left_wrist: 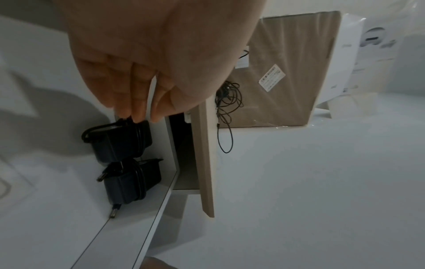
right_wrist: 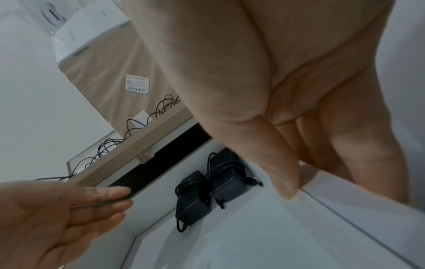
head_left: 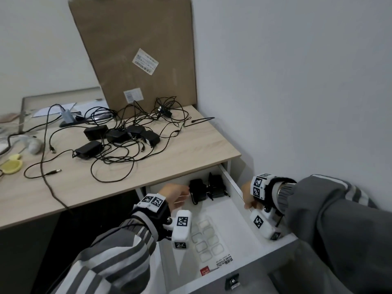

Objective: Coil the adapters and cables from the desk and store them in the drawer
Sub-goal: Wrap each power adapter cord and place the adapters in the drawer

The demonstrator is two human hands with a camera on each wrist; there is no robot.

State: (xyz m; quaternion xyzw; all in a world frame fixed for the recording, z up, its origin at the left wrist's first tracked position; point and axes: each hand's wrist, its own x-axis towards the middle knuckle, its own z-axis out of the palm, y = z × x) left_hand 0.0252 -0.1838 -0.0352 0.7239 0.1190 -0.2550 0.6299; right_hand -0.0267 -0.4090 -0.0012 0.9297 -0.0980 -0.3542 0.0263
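The white drawer stands pulled out under the desk. Two black adapters with their cables wrapped round them lie at its back, one on the left and one on the right. My left hand is inside the drawer with straight fingers and holds nothing, its tips close by the left adapter. My right hand grips the drawer's right wall, thumb inside. Several more black adapters lie on the desk in a tangle of loose cables.
A tall cardboard box leans on the wall behind the tangle. A sheet of stickers lies on the drawer floor. The drawer front has a metal knob. A grey hub and a yellow lid are at the desk's left.
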